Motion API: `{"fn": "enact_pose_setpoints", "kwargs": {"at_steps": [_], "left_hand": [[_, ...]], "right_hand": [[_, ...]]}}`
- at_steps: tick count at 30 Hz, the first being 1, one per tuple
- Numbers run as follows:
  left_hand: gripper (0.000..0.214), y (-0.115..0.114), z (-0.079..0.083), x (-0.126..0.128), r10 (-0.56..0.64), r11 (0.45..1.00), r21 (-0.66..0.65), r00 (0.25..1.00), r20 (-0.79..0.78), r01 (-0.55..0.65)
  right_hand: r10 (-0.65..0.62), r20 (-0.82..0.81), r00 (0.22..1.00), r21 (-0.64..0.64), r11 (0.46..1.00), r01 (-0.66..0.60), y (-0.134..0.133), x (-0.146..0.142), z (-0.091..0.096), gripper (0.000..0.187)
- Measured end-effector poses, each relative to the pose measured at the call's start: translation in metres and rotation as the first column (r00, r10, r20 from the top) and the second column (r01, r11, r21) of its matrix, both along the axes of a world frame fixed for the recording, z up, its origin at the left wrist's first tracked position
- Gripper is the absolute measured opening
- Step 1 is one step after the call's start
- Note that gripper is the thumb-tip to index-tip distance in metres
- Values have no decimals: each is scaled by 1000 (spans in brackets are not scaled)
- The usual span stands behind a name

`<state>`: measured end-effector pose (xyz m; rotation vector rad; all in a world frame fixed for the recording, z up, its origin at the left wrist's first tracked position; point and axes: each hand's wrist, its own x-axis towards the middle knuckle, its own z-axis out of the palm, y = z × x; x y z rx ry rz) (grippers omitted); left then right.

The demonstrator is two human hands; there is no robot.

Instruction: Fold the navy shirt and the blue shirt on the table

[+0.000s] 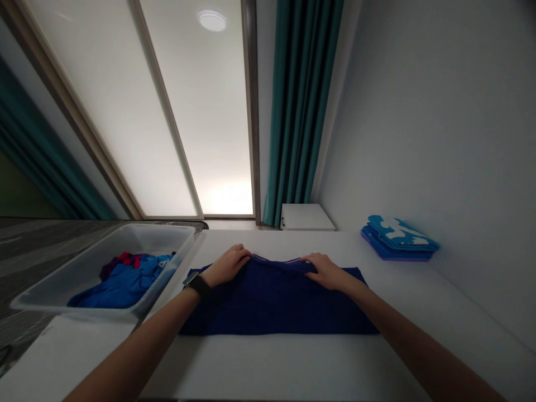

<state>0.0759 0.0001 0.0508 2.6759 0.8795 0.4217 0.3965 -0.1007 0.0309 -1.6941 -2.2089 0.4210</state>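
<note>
1. Left of navy garment (280,307): translucent bin (151,237) holding blue and red clothes (125,285). Right of it, farther off: folded stack (396,240).
2. Garment flat on white table (259,363); forearms (406,329) cross its sides.
3. At garment's collar: left hand (228,265), fingers bunched, can't tell if pinching; right hand (326,272), thumb parted from fingers, fingertips touching.
4. Tabletop runs nearside of garment, and between garment and stack.
</note>
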Motion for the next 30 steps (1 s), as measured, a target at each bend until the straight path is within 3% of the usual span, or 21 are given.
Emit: {"fn": "enact_pose_setpoints", "kwargs": {"at_steps": [4, 9, 13, 18, 24, 30], "left_hand": [[35, -2, -3, 0, -37, 999, -19, 999, -37, 37], [41, -3, -5, 1, -48, 999, 1, 987, -152, 48], [40, -9, 5, -1, -64, 994, 76, 979, -193, 80], [27, -17, 24, -4, -110, 991, 54, 978, -174, 121], [34, -18, 32, -2, -151, 987, -49, 988, 46, 153], [39, -25, 29, 0, 39, 996, -89, 991, 126, -28]], "right_hand": [[20, 16, 1000, 97, 995, -22, 3, 3, -4, 20], [24, 53, 998, 217, 976, -34, -3, -1, -7, 25], [19, 56, 998, 276, 961, -34, -15, 2, -7, 28], [87, -110, 990, 210, 976, -62, -25, 6, 6, 23], [90, -368, 925, -36, 993, -111, -29, 5, 31, 23], [-60, -421, 905, -24, 998, 54, -29, 0, 40, 23]]}}
